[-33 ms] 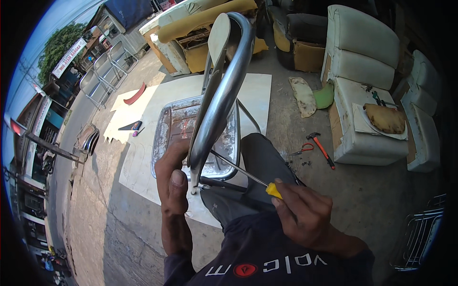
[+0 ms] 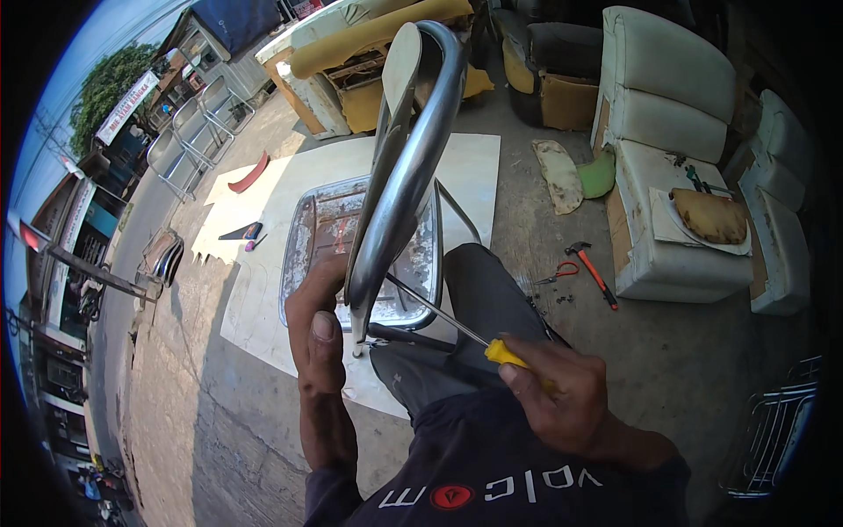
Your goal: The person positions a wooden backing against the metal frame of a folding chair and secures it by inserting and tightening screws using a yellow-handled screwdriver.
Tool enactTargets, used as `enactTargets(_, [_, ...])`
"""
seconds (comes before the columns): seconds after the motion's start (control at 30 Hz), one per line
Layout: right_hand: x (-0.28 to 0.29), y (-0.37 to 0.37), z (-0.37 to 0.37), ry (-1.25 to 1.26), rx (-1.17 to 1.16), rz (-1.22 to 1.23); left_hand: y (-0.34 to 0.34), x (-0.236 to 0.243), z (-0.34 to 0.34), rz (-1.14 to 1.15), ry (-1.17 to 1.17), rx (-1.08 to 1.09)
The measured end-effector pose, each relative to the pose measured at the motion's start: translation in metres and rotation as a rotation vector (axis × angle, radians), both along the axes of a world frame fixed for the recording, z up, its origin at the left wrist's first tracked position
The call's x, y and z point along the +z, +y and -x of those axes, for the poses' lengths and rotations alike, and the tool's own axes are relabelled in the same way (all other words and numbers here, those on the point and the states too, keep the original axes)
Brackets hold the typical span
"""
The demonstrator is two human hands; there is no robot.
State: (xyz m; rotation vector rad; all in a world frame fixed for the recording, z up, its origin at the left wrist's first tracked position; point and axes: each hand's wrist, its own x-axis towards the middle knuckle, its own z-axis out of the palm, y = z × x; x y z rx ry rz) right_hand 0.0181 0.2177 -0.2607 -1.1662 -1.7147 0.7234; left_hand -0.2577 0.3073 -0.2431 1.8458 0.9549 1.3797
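Note:
A metal chair's curved tube backrest [image 2: 408,176] stands in front of me, with a thin pale board [image 2: 397,79] along it, above a rusty, chrome-edged seat [image 2: 312,228]. My left hand [image 2: 320,338] is closed round the backrest's lower end, fingers curled behind it and thumb upright. My right hand [image 2: 558,395] grips the yellow handle of a screwdriver [image 2: 502,351], whose long shaft reaches to the backrest near my left fingers; the tip is hidden. My grey-trousered legs [image 2: 474,299] are beside and below the chair.
A white sheet [image 2: 470,167] lies underneath, holding a saw [image 2: 239,232]. A hammer [image 2: 595,274], scissors [image 2: 562,274] and foam pieces [image 2: 553,176] lie rightward. Cream sofa seats [image 2: 667,263] stand beyond them, a torn sofa [image 2: 378,70] behind, metal chairs [image 2: 176,149] at left.
My right hand has shifted slightly left and turned a little on the screwdriver handle. My left hand and the chair are almost unchanged.

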Motion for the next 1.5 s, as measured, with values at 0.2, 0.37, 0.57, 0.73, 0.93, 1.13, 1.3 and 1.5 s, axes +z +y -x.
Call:
enactTargets(0.2, [0.008, 0.004, -0.004, 0.136, 0.112, 0.107, 0.003, -0.004, -0.005, -0.024, -0.010, 0.028])
enactTargets(0.37, [-0.009, 0.000, 0.002, -0.369, -0.169, -0.534, -0.001, -0.007, 0.007, 0.030, 0.001, -0.028])
enactTargets(0.57, [0.002, 0.010, -0.010, 0.430, 0.289, 0.406, -0.007, -0.009, 0.006, 0.061, -0.006, 0.022])
enactTargets(0.73, [-0.011, 0.004, -0.004, -0.276, -0.073, -0.424, -0.006, -0.008, -0.004, 0.035, 0.005, 0.073])
enactTargets(0.93, [0.015, 0.022, -0.021, 0.548, 0.328, 0.656, -0.008, -0.013, -0.003, 0.023, -0.025, 0.104])
enactTargets(1.13, [-0.010, 0.006, -0.005, -0.192, -0.073, -0.409, -0.011, -0.009, -0.021, -0.031, 0.021, 0.246])
enactTargets(1.3, [0.012, 0.024, -0.027, 0.814, 0.438, 1.059, -0.008, -0.014, -0.022, -0.087, 0.026, 0.242])
enactTargets(1.5, [-0.010, 0.023, -0.029, 0.389, 0.396, 0.463, -0.019, -0.008, -0.040, -0.082, -0.020, 0.297])
